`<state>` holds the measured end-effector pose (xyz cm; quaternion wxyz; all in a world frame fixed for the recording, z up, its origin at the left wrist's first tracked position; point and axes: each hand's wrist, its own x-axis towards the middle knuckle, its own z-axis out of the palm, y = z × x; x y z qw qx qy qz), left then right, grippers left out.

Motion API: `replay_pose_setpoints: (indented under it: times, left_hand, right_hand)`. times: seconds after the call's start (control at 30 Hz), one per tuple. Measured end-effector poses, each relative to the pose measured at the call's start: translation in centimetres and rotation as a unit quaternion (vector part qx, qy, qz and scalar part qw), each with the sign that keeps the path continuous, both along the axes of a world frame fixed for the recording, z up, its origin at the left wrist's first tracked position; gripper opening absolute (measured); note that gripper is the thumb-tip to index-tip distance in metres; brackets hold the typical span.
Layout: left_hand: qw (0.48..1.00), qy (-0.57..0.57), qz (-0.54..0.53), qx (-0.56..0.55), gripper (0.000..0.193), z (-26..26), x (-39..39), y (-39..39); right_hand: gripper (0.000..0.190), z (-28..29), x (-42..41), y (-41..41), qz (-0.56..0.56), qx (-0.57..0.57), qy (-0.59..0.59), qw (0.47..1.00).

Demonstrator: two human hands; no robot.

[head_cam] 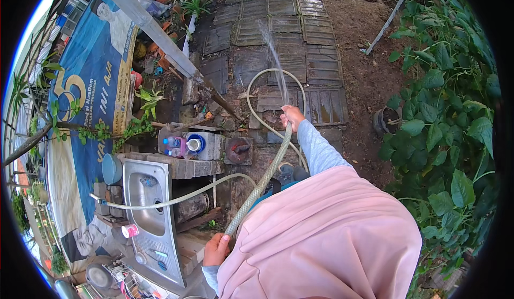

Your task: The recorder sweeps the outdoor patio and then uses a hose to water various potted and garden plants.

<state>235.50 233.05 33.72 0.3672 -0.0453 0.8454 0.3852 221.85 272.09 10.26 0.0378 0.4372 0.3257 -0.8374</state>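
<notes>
My right hand is closed around the front end of a braided garden hose, and water sprays from it over the paving. Lower left, my left hand grips the same hose close to my body. A loop of hose lies on the ground beyond my right hand. Another stretch crosses the stainless steel sink toward a stack of blocks at the left. How the stretches join is hidden behind me and the thicker hose.
Wet ribbed paving slabs stretch ahead. A slanting pole stands front left, beside a printed banner. Plastic bottles and a blue bucket rest on concrete blocks. Leafy plants and a pot are at right.
</notes>
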Motion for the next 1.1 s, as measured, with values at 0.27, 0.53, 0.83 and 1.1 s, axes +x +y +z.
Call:
replay_pose_setpoints:
  times: [0.27, 0.53, 0.83, 1.1]
  left_hand:
    - [0.997, 0.042, -0.059, -0.018, 0.031, -0.9, -1.2, 1.9]
    - [0.999, -0.009, -0.033, 0.013, 0.034, -0.4, -1.9, 0.6]
    - [0.992, 0.058, -0.11, -0.013, 0.034, -1.4, -2.6, 2.0]
    - [0.99, 0.023, -0.14, -0.012, 0.036, -3.1, -3.6, 2.8]
  right_hand:
    - [0.004, -1.9, 2.5, 3.4, -0.084, -0.021, -0.025, 0.996]
    - [0.012, -1.8, 1.9, 1.8, -0.025, -0.03, -0.034, 0.999]
    - [0.011, -1.6, 3.6, 4.1, -0.072, -0.011, -0.043, 0.996]
    - [0.008, -2.1, 6.7, 7.2, -0.154, 0.035, -0.083, 0.984]
